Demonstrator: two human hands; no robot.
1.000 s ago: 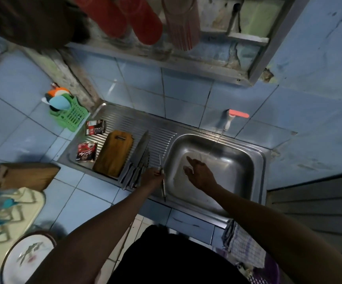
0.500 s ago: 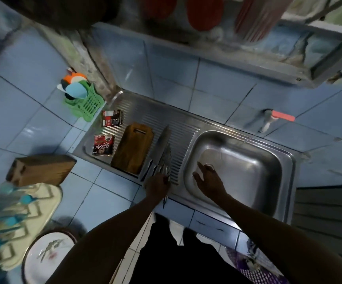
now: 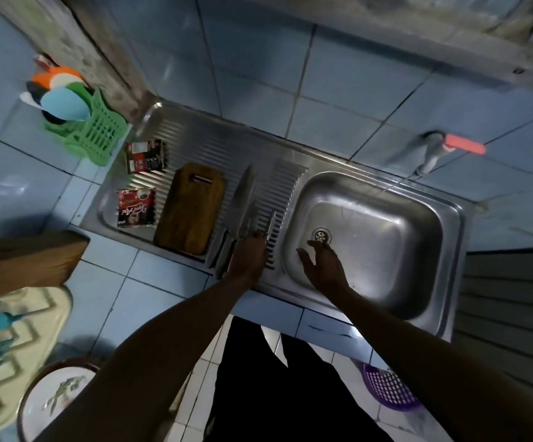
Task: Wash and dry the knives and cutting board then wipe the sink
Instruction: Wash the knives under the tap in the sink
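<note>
A wooden cutting board (image 3: 191,208) lies on the ribbed drainboard left of the steel sink (image 3: 386,250). Several knives (image 3: 242,199) lie side by side to its right, blades pointing away from me. My left hand (image 3: 248,260) rests over their handles, fingers curled on a small knife (image 3: 271,225) nearest the basin. My right hand (image 3: 322,266) hovers open over the basin's near left part, close to the drain (image 3: 321,235), holding nothing.
A tap with a red handle (image 3: 434,154) sticks out of the blue tiled wall. Two sachets (image 3: 135,207) and a green basket (image 3: 99,135) sit at the drainboard's left end. A wooden knife block (image 3: 25,263), a cream rack (image 3: 13,346) and a plate (image 3: 57,397) lie left.
My left hand carried the small knife from the basin's rim onto the drainboard beside the other knives. My right hand drew back from under the tap toward the drain.
</note>
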